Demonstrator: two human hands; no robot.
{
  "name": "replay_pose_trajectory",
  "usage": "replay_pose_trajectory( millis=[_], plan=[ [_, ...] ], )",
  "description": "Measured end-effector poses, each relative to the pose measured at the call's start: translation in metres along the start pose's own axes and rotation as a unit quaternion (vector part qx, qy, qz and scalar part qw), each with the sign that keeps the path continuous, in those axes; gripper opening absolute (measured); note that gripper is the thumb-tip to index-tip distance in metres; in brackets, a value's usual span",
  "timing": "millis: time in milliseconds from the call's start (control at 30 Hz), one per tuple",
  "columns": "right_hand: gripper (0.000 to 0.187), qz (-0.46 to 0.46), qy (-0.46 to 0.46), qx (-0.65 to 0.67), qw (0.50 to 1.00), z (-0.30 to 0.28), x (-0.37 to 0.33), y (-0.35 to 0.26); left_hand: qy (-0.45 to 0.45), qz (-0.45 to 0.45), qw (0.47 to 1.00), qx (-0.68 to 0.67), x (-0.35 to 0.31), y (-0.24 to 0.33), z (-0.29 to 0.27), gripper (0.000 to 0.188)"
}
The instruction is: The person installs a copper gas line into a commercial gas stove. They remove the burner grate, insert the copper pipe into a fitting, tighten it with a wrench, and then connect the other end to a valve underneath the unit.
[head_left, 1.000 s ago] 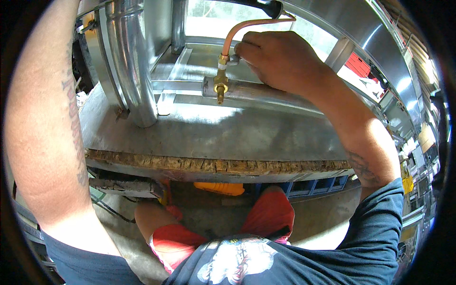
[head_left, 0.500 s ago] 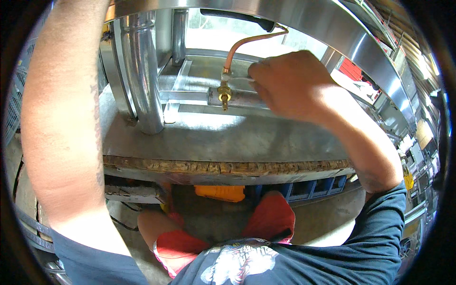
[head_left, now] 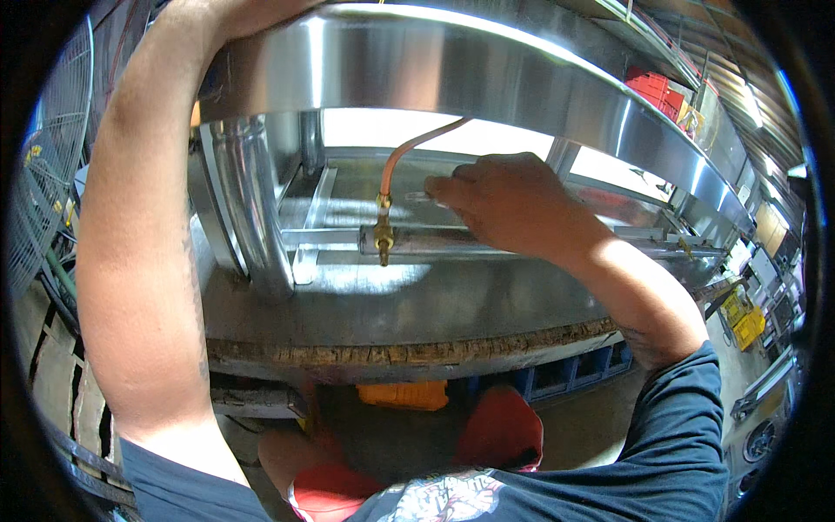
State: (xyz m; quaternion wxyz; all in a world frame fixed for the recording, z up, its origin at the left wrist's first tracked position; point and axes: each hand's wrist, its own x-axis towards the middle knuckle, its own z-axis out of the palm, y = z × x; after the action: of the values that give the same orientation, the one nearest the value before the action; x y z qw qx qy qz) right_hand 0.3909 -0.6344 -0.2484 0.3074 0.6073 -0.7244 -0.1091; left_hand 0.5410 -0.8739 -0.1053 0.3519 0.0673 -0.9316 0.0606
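Note:
My right hand [head_left: 513, 204] is closed around a small silver wrench [head_left: 424, 197], most of it hidden in my fingers. The wrench's blurred end points at a brass nut [head_left: 384, 201] at the foot of a bent copper tube [head_left: 409, 146]. Below the nut, a brass fitting [head_left: 384, 237] is set at the end of a horizontal metal pipe [head_left: 435, 241]. The tube rises behind a wide stainless steel apron [head_left: 417, 74]. My left hand [head_left: 252, 12] lies at the apron's top left edge, its fingers cut off or hidden.
A thick steel leg [head_left: 252, 200] stands left of the fitting on a metal-topped bench with a worn wooden edge [head_left: 409, 350]. Beneath are a yellow bin [head_left: 403, 395] and blue crates [head_left: 570, 374]. A large fan [head_left: 56, 165] stands at far left; red crates [head_left: 654, 91] sit at upper right.
My view has shifted, so the apron shows more fully and the fitting sits lower. The wrench's end, over the nut before, now appears a little to its right. My left hand has come into view.

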Motion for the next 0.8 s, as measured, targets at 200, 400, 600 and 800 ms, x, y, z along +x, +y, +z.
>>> replay_pose_trajectory(
  millis=[200, 400, 600, 800],
  plan=[
    [0.034, -0.091, 0.098, -0.060, 0.989, 0.033, 0.031, 0.012, 0.122, 0.311, 0.928, 0.165, 0.018, -0.043, 0.017, 0.022],
    [0.029, -0.122, 0.117, 0.020, 0.985, 0.038, 0.045, 0.011, 0.103, 0.306, 0.921, 0.218, 0.012, -0.039, 0.013, 0.027],
    [0.024, -0.147, 0.135, 0.056, 0.978, 0.041, 0.051, 0.009, 0.063, 0.240, 0.940, 0.233, 0.005, -0.014, 0.008, 0.030],
    [0.023, -0.117, 0.112, 0.046, 0.986, 0.020, 0.041, 0.005, 0.061, 0.247, 0.935, 0.247, 0.004, -0.014, 0.007, 0.033]
  ],
)
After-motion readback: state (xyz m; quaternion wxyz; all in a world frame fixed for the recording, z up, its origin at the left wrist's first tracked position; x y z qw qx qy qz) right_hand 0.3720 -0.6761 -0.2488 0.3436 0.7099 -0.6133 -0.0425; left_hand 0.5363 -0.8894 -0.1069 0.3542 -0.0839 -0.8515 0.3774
